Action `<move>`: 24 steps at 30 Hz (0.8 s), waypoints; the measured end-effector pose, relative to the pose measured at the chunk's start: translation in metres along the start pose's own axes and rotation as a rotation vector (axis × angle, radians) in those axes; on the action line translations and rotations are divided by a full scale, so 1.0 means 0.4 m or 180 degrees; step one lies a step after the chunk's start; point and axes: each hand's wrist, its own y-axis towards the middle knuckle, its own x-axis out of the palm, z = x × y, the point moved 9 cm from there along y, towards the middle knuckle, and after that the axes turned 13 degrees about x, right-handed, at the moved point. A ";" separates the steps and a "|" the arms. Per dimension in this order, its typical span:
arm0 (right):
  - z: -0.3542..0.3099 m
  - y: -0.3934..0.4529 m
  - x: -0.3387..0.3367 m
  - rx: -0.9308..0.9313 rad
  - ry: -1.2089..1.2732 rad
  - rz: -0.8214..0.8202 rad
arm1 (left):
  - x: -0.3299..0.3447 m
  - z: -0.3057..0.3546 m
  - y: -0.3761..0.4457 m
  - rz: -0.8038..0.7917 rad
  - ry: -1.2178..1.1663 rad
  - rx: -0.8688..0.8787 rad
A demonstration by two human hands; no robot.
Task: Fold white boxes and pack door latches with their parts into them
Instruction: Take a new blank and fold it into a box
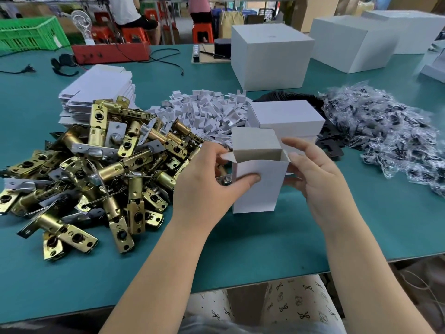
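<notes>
White cardboard box point(258, 186), small and half-folded, stands upright with its top open near the front edge of the green bench point(240, 249), held between both hands. We note the left hand point(209, 186) grips its left side, thumb pressed on the front panel, fingers curled at a top flap. Right hand point(313, 174) touches the right side, fingers relaxed and fairly straight. Heaped brass door latches point(96, 169) lie toward the left edge; clear bagged small parts point(390, 131) toward the right edge; flat white box blanks point(96, 92) behind the latches.
</notes>
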 end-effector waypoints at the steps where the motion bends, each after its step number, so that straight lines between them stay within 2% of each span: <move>1: 0.001 -0.003 0.006 -0.0100 -0.0016 -0.0030 | 0.004 0.008 0.001 -0.0137 0.0301 0.0122; 3: -0.001 -0.011 0.019 -0.0321 -0.0121 -0.0012 | 0.024 0.008 0.002 -0.0520 0.0686 0.0131; 6: 0.000 -0.020 0.035 -0.0467 -0.0117 -0.0022 | 0.059 0.005 -0.007 -0.0872 0.0750 0.0013; 11: 0.002 -0.047 0.048 -0.0663 -0.0107 -0.0292 | 0.131 -0.016 -0.041 -0.1374 -0.0110 -0.0403; 14: -0.001 -0.062 0.047 -0.0915 -0.0595 0.0063 | 0.135 -0.023 -0.040 -0.1277 -0.0965 -0.0566; 15: -0.003 -0.063 0.040 -0.0950 -0.0621 0.0197 | 0.124 -0.024 -0.037 -0.1143 -0.1035 -0.0602; 19: -0.016 -0.077 0.015 -0.1110 -0.0460 0.0384 | 0.027 -0.051 -0.013 -0.0474 -0.0284 -0.0755; 21: -0.018 -0.081 0.007 -0.1128 -0.0325 0.0357 | -0.022 -0.091 -0.007 -0.0480 0.0237 -0.0919; 24: -0.015 -0.081 -0.001 -0.1115 -0.0231 0.0334 | -0.083 -0.129 -0.005 -0.0780 0.0896 -0.0920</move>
